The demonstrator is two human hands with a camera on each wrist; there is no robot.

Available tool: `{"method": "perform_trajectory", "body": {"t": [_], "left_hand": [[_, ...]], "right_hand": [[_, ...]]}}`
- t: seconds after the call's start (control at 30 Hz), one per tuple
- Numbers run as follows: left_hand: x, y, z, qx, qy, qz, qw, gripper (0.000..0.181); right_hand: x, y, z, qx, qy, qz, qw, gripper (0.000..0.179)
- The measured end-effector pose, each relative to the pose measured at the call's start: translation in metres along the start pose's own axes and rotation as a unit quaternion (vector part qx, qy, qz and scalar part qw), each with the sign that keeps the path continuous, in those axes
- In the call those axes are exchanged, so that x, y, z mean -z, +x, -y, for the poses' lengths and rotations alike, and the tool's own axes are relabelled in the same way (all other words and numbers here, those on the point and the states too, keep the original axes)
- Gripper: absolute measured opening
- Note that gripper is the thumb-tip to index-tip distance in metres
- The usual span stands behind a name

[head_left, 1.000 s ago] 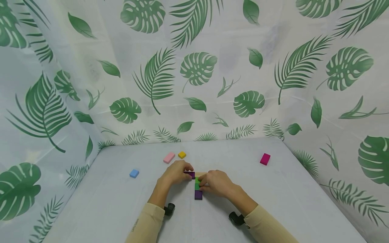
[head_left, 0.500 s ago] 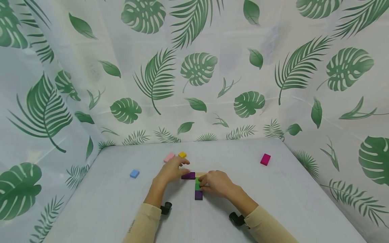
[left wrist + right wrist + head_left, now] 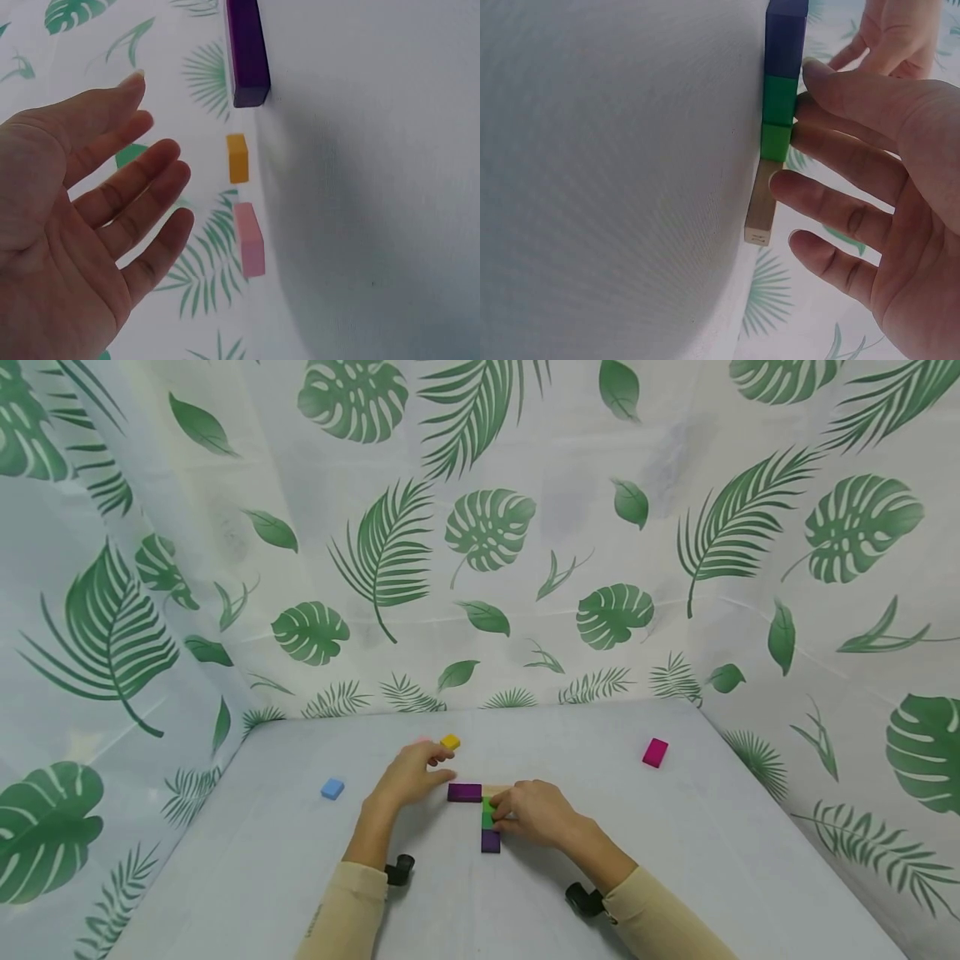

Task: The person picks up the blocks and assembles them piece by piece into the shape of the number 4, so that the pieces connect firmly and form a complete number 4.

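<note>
My left hand, fingers spread and holding nothing, is above the table just left of a long purple block. That block lies crosswise at the far end of a short row. The row runs toward me: a light green block, a darker green block and a dark purple block. Across the far end, right of the purple block, lies a plain wooden block. My right hand rests its loosely extended fingertips on the green and wooden blocks, partly covering them in the head view.
Beyond the left hand are a yellow block and a pink block, the pink one mostly hidden in the head view. A light blue block lies to the left, a magenta block at the far right. Leaf-patterned cloth encloses the table.
The left hand has let go of the long purple block and drawn away leftward, uncovering it and covering most of the pink block. The right hand has stayed put.
</note>
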State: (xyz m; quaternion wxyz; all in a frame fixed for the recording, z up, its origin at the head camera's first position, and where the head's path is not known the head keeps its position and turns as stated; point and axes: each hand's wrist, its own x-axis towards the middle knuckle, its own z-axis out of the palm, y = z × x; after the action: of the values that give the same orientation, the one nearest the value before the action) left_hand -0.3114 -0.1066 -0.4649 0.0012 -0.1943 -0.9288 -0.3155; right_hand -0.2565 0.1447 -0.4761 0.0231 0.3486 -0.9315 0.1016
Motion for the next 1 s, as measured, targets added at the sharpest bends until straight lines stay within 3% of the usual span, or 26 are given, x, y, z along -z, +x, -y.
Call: {"method": "perform_trajectory", "body": {"t": [0.33,0.57,1.0], "left_hand": [[0.009,-0.003,0.012,0.012,-0.017,-0.011,0.9997,0.035],[0.018,-0.008,0.023,0.031,-0.036,-0.041,0.9980,0.035],[0.030,-0.014,0.031,0.066,-0.048,-0.045,0.9957,0.038]], "right_hand": [[-0.001,0.001,-0.001,0.000,0.005,0.000,1.0000,0.016],[-0.004,0.001,-0.002,0.001,0.006,-0.004,1.0000,0.017],[-0.002,0.000,-0.002,0.000,0.004,-0.003,1.0000,0.017]]}}
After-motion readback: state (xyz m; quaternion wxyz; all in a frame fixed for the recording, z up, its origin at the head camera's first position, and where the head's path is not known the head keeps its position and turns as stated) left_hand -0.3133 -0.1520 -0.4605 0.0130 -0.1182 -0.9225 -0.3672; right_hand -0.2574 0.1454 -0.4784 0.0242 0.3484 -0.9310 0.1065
